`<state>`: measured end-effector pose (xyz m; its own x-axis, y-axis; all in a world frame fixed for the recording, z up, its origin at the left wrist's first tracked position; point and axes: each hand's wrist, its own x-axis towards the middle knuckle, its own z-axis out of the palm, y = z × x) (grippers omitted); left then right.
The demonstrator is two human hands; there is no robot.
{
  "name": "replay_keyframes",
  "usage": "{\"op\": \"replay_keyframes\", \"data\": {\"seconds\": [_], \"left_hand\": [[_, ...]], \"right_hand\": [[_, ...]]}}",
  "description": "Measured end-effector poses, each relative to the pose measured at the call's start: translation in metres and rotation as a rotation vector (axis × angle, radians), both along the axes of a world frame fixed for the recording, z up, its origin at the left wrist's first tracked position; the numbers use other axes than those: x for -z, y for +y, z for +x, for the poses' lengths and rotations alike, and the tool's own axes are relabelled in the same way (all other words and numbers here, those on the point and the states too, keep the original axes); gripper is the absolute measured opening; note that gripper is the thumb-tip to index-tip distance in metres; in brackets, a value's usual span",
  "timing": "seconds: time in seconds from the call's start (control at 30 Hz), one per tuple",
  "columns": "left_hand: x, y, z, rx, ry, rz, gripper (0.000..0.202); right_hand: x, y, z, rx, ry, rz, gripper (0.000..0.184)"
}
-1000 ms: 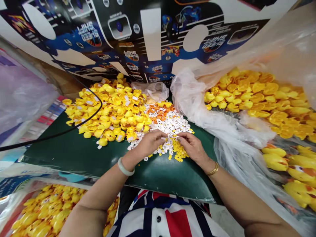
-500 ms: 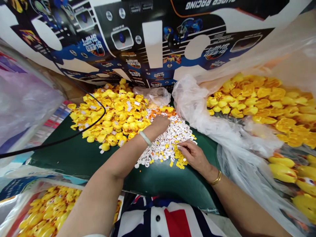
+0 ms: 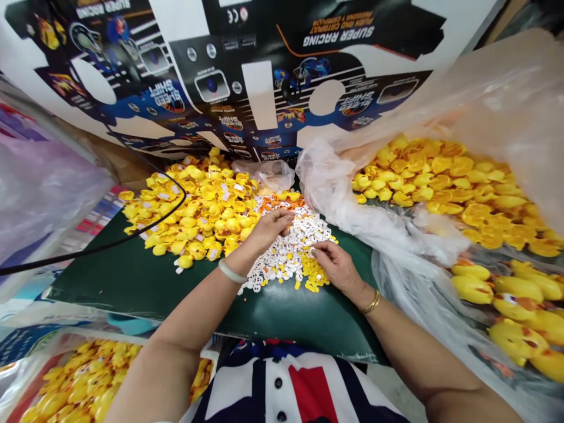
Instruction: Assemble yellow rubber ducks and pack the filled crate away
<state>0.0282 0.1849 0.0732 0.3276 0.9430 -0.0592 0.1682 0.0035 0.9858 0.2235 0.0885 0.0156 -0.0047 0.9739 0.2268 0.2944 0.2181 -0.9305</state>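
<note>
Here, the white bits [image 3: 305,228] lie just right of the left hand [image 3: 269,227], the yellow bits [image 3: 312,275] just left of the right hand [image 3: 340,267], whether either grip pinches anything being unclear

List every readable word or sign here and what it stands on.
"SUPER RACING": printed sheet, upside down, twice.
"SPEED SHIFT": same sheet, upside down, repeated.
"CE": same sheet, near its top.
"PUSH AND CATAPULT": same sheet, small, likely reading.
Too small or blurred: the sheet's other print; dark blue packaging, lower left.
</note>
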Motion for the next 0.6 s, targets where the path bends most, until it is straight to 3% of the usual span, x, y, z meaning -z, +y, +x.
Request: {"op": "replay_keyframes", "data": {"seconds": [0.07, 0.17, 0.37, 0.6], "left_hand": [[0.008, -0.027, -0.003, -0.033, -0.332, -0.303, 0.037], [0.018, -0.062, -0.001, -0.042, -0.531, -0.498, 0.042], [0.030, -0.090, 0.011, -0.070, -0.575, -0.502, 0.045], [0.039, -0.094, 0.016, -0.103, -0.460, -0.399, 0.043]], "right_hand": [[-0.002, -0.002, -0.002, 0.006, 0.078, -0.081, 0.023], [-0.008, -0.007, -0.005, 0.013, 0.186, -0.165, 0.026], [-0.019, -0.012, -0.010, 0.018, 0.328, -0.265, 0.027], [-0.009, -0.009, -0.017, -0.023, 0.334, -0.318, 0.031]]}}
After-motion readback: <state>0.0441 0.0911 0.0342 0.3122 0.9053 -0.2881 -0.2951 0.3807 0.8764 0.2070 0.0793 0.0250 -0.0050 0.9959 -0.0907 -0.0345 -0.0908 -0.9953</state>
